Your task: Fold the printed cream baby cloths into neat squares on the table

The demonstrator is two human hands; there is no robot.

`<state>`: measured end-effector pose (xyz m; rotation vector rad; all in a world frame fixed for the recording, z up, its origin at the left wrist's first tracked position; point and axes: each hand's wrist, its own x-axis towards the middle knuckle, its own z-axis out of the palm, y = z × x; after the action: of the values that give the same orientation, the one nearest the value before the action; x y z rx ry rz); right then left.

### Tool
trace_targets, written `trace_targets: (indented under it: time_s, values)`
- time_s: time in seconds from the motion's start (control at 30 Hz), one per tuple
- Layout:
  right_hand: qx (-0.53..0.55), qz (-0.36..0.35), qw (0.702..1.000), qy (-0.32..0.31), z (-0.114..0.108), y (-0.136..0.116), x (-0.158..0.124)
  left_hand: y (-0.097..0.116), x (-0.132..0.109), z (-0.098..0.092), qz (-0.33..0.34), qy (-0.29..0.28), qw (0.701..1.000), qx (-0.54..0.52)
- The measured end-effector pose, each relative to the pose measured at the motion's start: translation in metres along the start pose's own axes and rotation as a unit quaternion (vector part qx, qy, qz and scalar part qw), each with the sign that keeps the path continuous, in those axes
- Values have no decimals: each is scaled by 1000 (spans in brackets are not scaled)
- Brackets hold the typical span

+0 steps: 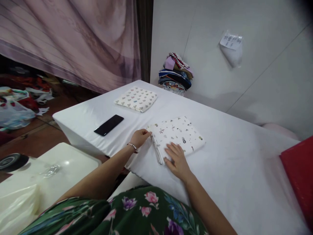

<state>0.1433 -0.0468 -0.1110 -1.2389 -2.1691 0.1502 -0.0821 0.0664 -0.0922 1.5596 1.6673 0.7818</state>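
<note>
Floral clothing point(149, 213) fronts the folded cloth point(187, 132), likely light, floppy, best gripped through all layers; my left hand point(140, 137) pinches its left corner, right hand point(178, 160) spread flat atop.

a: straight to the right hand point(178, 161), covering a patch of the printed cloth point(178, 132)!
b: can't tell, at the left hand point(140, 138), whether pinching the cloth's edge or only touching.
a: up to the wall, and can't read the note point(231, 41): too small, too blurred!
b: can't see the bottom of the fabric pile point(174, 73), down behind the table point(232, 169).
a: losing the red object point(299, 176) at the right edge, too cropped to name!
b: over left, losing the plastic bag point(16, 114) at the edge. can't make out the contents, either.
</note>
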Motion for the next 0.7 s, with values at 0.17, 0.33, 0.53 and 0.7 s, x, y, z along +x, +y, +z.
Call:
trace_targets:
  time_s: [0.17,0.33,0.53,0.7]
  values:
    - [-2,4,1000,-11,0,-1,0,7,-1,7,-23,-6,1000,6]
    - [-2,3,1000,-20,0,1,0,13,1,10,-32,4,999,26]
    - [-1,-1,1000,-12,0,-1,0,14,5,14,-36,-2,997,68]
    - [1,0,1000,1,0,-1,0,8,9,15,-53,31,998,-6]
